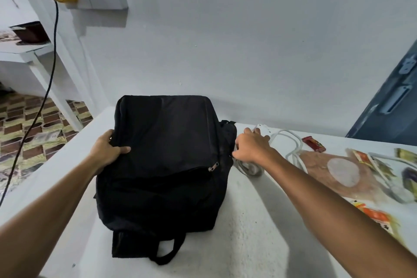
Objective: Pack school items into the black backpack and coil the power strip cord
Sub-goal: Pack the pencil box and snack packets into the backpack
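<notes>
My left fingers (123,149) curl over the near-left edge of the black backpack (167,165), thumb on top, gripping the soft fabric to steady it. My right hand (251,148) reaches just past the bag's right side, fingers spread and relaxed, resting on the white power strip (262,130) without closing on it; what lies under my palm I cannot tell. The backpack lies flat on the tabletop (248,221) between my two hands, its zipper pull (213,166) nearer my right fingers. I judge the bag light and floppy, likely to sag, so its stiffer seam is the sound place to hold. The power strip cord (293,146) loops loosely just beyond my right fingers; it looks springy and will probably want to uncoil, so I would take it close to the strip's body. Farther right lie a translucent pouch (334,171) and blurred packets.
</notes>
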A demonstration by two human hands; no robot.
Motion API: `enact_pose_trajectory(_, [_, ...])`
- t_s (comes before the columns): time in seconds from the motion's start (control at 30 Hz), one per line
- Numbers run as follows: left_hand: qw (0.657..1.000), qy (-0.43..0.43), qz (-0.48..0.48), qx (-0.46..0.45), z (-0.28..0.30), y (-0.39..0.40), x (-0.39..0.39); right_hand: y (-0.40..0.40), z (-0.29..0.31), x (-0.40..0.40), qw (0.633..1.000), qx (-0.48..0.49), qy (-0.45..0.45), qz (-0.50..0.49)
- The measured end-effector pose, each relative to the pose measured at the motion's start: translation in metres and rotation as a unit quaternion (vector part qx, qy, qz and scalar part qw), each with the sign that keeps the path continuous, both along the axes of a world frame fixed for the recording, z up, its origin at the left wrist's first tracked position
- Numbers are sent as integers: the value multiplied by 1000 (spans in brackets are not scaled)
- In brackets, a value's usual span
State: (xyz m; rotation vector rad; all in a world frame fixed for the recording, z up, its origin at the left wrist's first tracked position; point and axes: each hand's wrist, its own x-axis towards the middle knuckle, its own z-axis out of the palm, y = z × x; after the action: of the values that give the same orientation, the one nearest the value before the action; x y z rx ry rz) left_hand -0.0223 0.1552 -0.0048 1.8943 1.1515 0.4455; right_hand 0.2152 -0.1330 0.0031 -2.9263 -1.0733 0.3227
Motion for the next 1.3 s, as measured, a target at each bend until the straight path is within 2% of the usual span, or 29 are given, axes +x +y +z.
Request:
enact_pose_trajectory(0.1, [999, -1, -52, -12, 2, 0, 12, -7, -8, -1, 996, 49, -1, -70])
enact_pose_trajectory(0.2, [994, -10, -106, -18, 6, -8, 27, -11, -11, -2, 987, 106, 36, -113])
enact_pose_trajectory(0.4, [983, -25, -175, -37, 8, -23, 52, -40, -11, 1, 985, -26, -4, -169])
enact_pose_trajectory(0.57, [979, -30, -202, -20, 4, -46, 72, -67, -7, 4, 982, -76, -73, -155])
enact_pose_trajectory(0.63, [982, -6, -187, -1, 0, -53, 77, -74, 0, 8, 986, -55, -50, -150])
enact_pose_trajectory(0.7, [975, 89, -191, 64, 1, -61, 79, -82, 5, 18, 985, 61, 34, -158])
enact_pose_trajectory(0.77, [927, 242, -199, 208, 2, -73, 78, -89, 6, 26, 952, 210, 133, -179])
enact_pose_trajectory(0.8, [894, 267, -200, 299, 4, -83, 78, -91, 6, 27, 936, 261, 148, -182])
enact_pose_trajectory(0.83, [869, 228, -216, 383, 6, -94, 79, -93, 4, 26, 927, 293, 148, -180])
enact_pose_trajectory(0.87, [848, 142, -261, 438, 7, -104, 81, -94, 2, 22, 925, 309, 135, -174])
enact_pose_trajectory(0.9, [822, 42, -340, 455, 10, -115, 81, -94, -2, 17, 926, 320, 113, -166])
enact_pose_trajectory(0.93, [786, -19, -434, 441, 12, -125, 82, -95, -5, 13, 926, 328, 83, -166])
enact_pose_trajectory(1.0, [703, -12, -572, 422, 9, -135, 79, -98, -11, 7, 921, 350, 25, -169])
enact_pose_trajectory(1.03, [677, 17, -598, 429, 6, -135, 76, -102, -13, 5, 918, 360, 3, -168])
enact_pose_trajectory(1.1, [668, 27, -599, 441, -2, -127, 71, -116, -14, 1, 910, 374, -24, -177])
enact_pose_trajectory(1.17, [681, -6, -598, 421, -7, -118, 71, -137, -11, -2, 913, 345, -71, -205])
enact_pose_trajectory(1.23, [692, -23, -605, 393, -5, -113, 77, -160, -4, -5, 930, 263, -108, -234])
enact_pose_trajectory(1.3, [700, -6, -611, 369, 1, -116, 87, -184, 1, -8, 947, 119, -98, -283])
